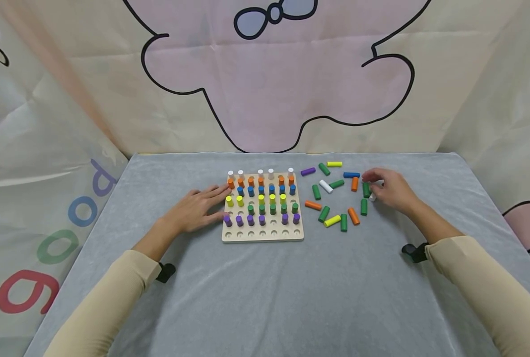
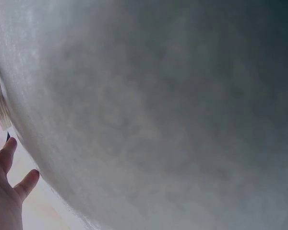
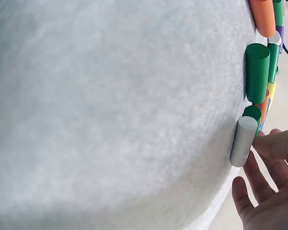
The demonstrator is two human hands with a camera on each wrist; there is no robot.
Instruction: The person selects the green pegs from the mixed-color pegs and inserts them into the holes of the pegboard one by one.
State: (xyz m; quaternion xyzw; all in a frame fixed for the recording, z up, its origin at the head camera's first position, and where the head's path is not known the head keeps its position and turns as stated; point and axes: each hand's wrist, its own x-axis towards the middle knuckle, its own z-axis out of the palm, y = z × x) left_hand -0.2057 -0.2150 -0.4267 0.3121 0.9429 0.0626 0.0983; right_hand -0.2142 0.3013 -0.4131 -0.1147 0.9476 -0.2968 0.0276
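A wooden pegboard [image 1: 265, 237] carries rows of coloured pegs, with white at the far side and purple nearest. My left hand [image 1: 199, 208] lies spread at its left edge, fingertips by the orange row and thumb beside the purple row. In the left wrist view, fingers [image 2: 7, 155] show next to the board's edge. At the right of the loose pegs, my right hand [image 1: 390, 189] is over a white peg [image 3: 243, 143] lying on the cloth. Its thumb and fingertips are right at the peg's side, the fingers bent and spread apart. A green peg [image 1: 366, 189] lies alongside.
Loose green, orange, yellow, blue, purple and white pegs lie scattered between the pegboard and my right hand, among them an orange peg [image 1: 353, 216] and a blue peg [image 1: 351, 175]. Grey cloth [image 1: 265, 297] covers the table. A printed curtain [image 1: 265, 99] hangs behind its far edge.
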